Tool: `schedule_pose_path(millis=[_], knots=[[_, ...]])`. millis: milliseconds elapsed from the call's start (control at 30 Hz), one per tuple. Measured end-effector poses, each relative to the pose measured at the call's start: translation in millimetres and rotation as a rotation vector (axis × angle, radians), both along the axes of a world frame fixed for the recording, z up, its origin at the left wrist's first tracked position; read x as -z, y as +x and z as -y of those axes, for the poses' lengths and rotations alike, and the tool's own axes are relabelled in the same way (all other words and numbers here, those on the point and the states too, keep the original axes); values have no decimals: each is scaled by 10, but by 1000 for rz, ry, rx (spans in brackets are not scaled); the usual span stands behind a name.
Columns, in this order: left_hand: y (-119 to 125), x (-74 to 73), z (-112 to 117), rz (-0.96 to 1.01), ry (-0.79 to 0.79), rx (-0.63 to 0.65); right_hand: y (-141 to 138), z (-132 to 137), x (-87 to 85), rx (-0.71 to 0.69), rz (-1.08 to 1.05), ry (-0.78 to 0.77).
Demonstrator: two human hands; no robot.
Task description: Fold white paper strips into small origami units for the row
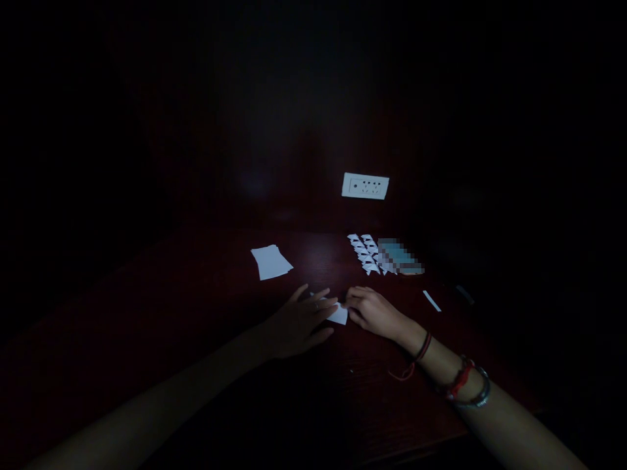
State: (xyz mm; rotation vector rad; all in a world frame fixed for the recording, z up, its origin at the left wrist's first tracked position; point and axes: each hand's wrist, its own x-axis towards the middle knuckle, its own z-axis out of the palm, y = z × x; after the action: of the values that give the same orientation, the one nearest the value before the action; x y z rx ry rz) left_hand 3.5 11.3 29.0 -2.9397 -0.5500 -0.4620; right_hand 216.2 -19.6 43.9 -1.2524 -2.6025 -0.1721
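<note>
A small white sheet of paper [339, 316] lies on the dark red table, partly hidden under my fingers. My left hand [300, 326] rests over it with fingers spread and stretched out, pressing it flat. At the sheet's right end, my right hand [371, 309] has its fingers curled together on the paper's edge; the fingertips are partly hidden. Beyond my left hand sits a loose stack of white paper sheets [271, 262]. Past my right hand stand several small folded white paper pieces [362, 249] in rows.
A blurred-out flat bluish object [400, 256] lies against the folded pieces. A narrow white strip [432, 301] is on the table to the right. On the back panel is a white power socket [365, 186]. The surroundings are very dark.
</note>
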Motion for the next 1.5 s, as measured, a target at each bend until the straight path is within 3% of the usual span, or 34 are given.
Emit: schedule_pose_path(millis=[133, 467, 667, 833, 933, 1033, 1167, 1500], knots=[[-3, 37, -42, 21, 16, -48, 7, 7, 2, -3, -19, -9], [-92, -80, -91, 91, 125, -321, -31, 17, -18, 40, 35, 23], [49, -138, 32, 101, 167, -252, -41, 17, -23, 40, 33, 21], [60, -291, 82, 229, 192, -333, -36, 9, -19, 44, 33, 19], [49, -245, 53, 183, 163, -215, -29, -1, -15, 42, 37, 18], [22, -46, -25, 59, 86, -11, -18, -7, -20, 28, 26, 3], [-25, 160, -119, 74, 2, -67, -5, -13, -20, 17, -12, -11], [165, -96, -268, -27, 72, -21, -7, -85, 32, 10, -14, -4]])
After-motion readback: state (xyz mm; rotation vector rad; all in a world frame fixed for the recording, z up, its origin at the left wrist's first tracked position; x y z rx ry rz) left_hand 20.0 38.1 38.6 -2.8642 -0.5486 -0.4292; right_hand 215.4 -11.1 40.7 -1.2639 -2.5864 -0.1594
